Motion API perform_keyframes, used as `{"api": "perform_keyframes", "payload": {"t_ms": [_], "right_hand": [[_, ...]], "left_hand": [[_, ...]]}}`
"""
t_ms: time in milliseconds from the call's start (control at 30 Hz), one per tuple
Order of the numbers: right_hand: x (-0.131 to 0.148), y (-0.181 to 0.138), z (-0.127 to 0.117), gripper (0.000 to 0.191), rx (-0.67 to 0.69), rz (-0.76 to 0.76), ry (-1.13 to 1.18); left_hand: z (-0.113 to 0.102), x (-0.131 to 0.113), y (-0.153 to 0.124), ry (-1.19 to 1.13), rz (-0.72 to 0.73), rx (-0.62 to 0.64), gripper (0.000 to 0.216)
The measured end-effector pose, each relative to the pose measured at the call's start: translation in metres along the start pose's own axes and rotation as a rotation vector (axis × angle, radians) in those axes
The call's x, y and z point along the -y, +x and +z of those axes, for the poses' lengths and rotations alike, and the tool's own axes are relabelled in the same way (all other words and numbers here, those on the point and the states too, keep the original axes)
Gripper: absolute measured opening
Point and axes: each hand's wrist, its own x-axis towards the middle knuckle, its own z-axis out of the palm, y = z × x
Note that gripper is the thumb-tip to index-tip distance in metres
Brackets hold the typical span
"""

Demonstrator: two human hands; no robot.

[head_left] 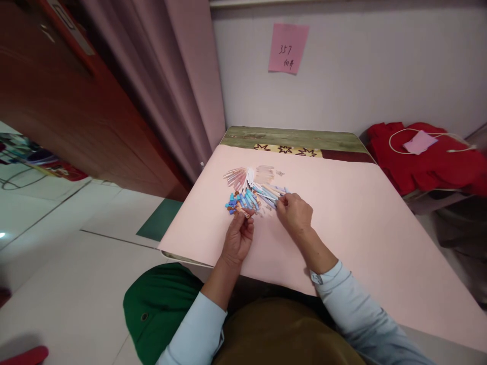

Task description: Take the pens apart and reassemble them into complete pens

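Observation:
My left hand (239, 239) is closed in a pinch at the near edge of a pile of short blue, brown and orange marker-like pieces (243, 202). Whatever lies between its fingertips is too small to name. To the right, my right hand (296, 212) pinches the near end of a slim blue pen-like stick (271, 201). Other thin sticks in blue and beige lie beside that one. Beyond the pile, pink sticks (236, 177), white sticks (250, 176) and pale beige sticks (265, 174) fan out side by side.
A pale pink sheet (342, 228) covers the table, whose green wooden edge (292, 136) shows at the back. Against the wall hangs a pink note (288, 48). Red cloth (429, 162) with a white cable sits at right. A curtain (167, 76) and brown door (95, 111) stand left.

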Motion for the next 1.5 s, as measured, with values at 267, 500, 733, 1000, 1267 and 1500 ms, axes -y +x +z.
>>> {"api": "perform_keyframes", "payload": {"t_ms": [267,500,733,1000,1267,1500], "right_hand": [[0.012,-0.02,0.002,0.015,0.119,-0.311,0.169],[0.021,-0.028,0.009,0.015,0.223,-0.36,0.046],[0.028,-0.031,0.01,0.029,0.208,-0.323,-0.146],[0.024,-0.035,0.002,0.027,0.135,-0.201,0.255],[0.031,-0.054,0.008,0.031,0.582,0.461,1.434],[0.025,-0.051,0.01,0.03,0.616,0.447,1.527]], "left_hand": [[-0.001,-0.002,-0.002,-0.055,0.021,0.074,0.008],[-0.003,0.0,-0.002,-0.039,0.03,0.141,0.011],[-0.005,0.001,0.0,-0.031,0.035,0.168,0.015],[-0.004,0.004,-0.003,0.088,0.078,0.175,0.02],[0.002,0.023,-0.009,0.689,0.43,0.114,0.023],[0.001,0.024,-0.006,0.664,0.414,0.102,0.021]]}}
